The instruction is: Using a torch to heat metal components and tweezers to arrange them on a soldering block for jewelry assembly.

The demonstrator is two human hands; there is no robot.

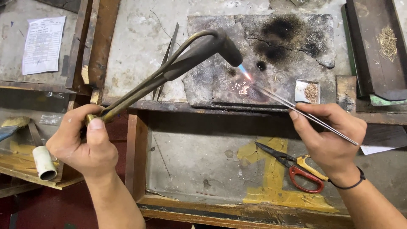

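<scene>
Brass and blackened steel make up the torch [186, 59] you grip in your left hand [82, 144], fingers wrapped tight round its lower end at about 8 o'clock in the view. Its bent nozzle reaches up toward 12 o'clock and throws a small blue flame [243, 72] down onto the scorched soldering block [292, 46]. Right at the flame's tip lies a cluster of tiny glowing pieces [243, 88] on the block's bare face (too small to tell what they are).

Your right hand [328, 135], at 4 o'clock, pinches a long pair of tweezers [296, 108] between thumb and fingers; the slim tips run up to 10 o'clock from the hand and end just beside the flame and the glowing pieces. Whether the tips touch those pieces cannot be told.

Just at 3 o'clock from the flame a small tray [307, 90] with fine brownish bits sits on the block's edge. A second pair of tweezers [167, 59] lies on the bench at 9 o'clock from the block. Red-and-yellow-handled scissors [296, 167] rest on the lower shelf beneath your right hand, and a white tube [44, 163] sits just beside your left.
</scene>
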